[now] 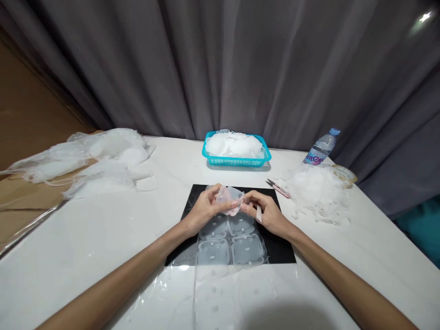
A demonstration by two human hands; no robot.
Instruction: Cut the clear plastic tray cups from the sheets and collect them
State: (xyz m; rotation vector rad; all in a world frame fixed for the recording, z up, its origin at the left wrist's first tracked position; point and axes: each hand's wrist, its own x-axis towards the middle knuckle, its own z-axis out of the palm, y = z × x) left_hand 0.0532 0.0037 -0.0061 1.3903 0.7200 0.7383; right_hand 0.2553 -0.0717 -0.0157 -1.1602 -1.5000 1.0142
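My left hand (204,208) is closed on a small translucent, rounded-square molded piece (227,196), held above a black mat (282,250). At the piece's right edge, the thumb and fingers of my right hand (264,208) pinch its rim. A narrow whitish strip (259,213) sticks out from between my right fingers. Under both hands lies a clear soft sheet (213,252) with several rounded-square molded shapes joined together. It runs off the mat toward the near table edge. My fingers hide parts of the held piece.
A blue basket (237,162) of whitish pieces stands at the back. To the right lie thread snips (279,189), a heap of translucent scraps (318,190), a water bottle (321,147) and a tape roll (344,175). Clear sheets (113,149) lie at left, partly on cardboard (20,197).
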